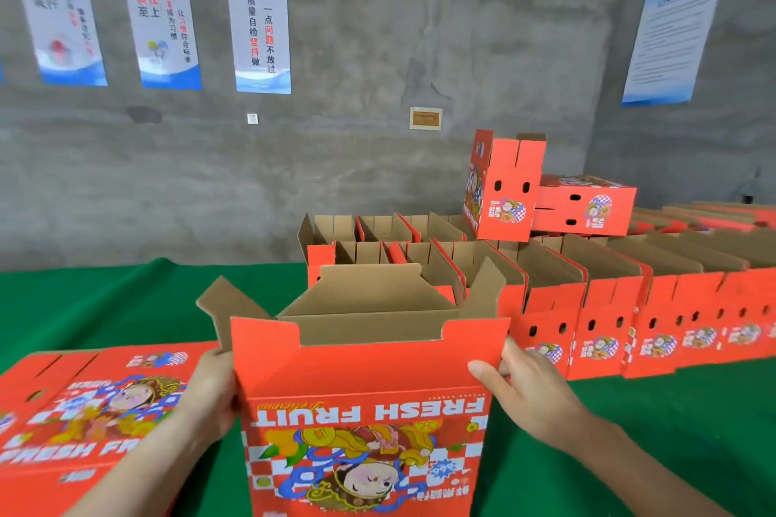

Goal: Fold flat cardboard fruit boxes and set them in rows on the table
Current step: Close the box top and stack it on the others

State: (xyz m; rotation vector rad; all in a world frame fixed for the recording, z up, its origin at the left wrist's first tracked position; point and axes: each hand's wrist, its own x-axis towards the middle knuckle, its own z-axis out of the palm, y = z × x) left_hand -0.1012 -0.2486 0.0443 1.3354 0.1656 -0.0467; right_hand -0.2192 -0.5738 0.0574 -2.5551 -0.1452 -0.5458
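I hold a red "FRESH FRUIT" cardboard box upright in front of me, opened into a tube with its brown top flaps standing up. My left hand grips its left edge, fingers hidden behind the panel. My right hand grips its right edge, thumb on the front face. A stack of flat red boxes lies on the green table at my lower left. Folded open boxes stand in rows to the right and behind.
Two closed red boxes sit on top of the far rows, one upright and one on its side. A grey concrete wall with several posters runs behind the table. Green tabletop shows at the left and at the lower right.
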